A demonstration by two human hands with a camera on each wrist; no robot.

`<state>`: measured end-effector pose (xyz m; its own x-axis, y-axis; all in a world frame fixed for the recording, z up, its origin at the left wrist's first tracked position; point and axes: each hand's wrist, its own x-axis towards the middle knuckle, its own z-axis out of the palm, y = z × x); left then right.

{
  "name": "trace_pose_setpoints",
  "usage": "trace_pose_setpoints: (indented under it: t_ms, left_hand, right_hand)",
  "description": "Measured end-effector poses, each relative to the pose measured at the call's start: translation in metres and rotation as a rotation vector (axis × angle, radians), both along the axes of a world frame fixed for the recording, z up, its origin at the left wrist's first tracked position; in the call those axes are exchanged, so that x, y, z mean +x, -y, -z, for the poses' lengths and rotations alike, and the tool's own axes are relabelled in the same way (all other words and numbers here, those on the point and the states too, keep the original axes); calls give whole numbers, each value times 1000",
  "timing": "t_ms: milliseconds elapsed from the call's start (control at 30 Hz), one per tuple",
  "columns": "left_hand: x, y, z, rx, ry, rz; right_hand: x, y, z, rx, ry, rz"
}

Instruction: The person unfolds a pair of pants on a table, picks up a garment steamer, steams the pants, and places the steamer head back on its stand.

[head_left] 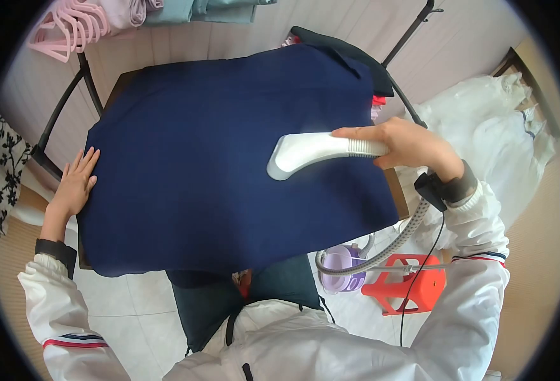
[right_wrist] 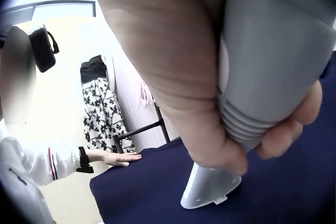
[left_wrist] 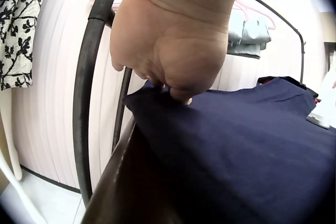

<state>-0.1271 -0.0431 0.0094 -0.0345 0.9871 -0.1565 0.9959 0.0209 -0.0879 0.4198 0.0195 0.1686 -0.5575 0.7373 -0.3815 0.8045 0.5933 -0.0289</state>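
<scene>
Dark navy cloth (head_left: 191, 165) lies spread over a brown table (head_left: 399, 190). My right hand (head_left: 413, 145) grips the handle of a white steamer head (head_left: 305, 152), whose wide end is over the cloth right of its middle; in the right wrist view the fingers wrap its grey ribbed handle (right_wrist: 278, 61). At the cloth's left edge rests my left hand (head_left: 75, 184), fingers straight and spread in the head view. The left wrist view shows the left hand (left_wrist: 173, 50) from the wrist side, fingertips on a corner of the cloth (left_wrist: 241, 134), partly hidden by the palm.
Behind the table stands a black rack (head_left: 56, 114) with pink hangers (head_left: 70, 28) and folded clothes (head_left: 197, 11). A ribbed hose (head_left: 388, 251) curves down at the right near a purple steamer base (head_left: 340, 267) and a red stool (head_left: 407, 286). White garments (head_left: 483, 127) hang at the right.
</scene>
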Motion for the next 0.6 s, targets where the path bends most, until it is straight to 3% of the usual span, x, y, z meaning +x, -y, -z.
trace_pose_setpoints:
  t_ms: [167, 267, 400, 500, 600]
  left_hand:
    - [4, 5, -3, -11, 8, -9]
    - [18, 23, -1, 112, 56, -11]
    - [91, 59, -9, 109, 222, 76]
    - [129, 66, 4, 128, 262, 109]
    - [134, 66, 25, 165, 199, 90]
  right_hand:
    - [34, 1, -3, 36, 7, 51]
    - [33, 10, -11, 35, 25, 97]
    - [10, 25, -13, 80, 96, 63]
    - [-26, 35, -3, 46, -80, -175]
    - [-53, 40, 15, 35, -222, -371]
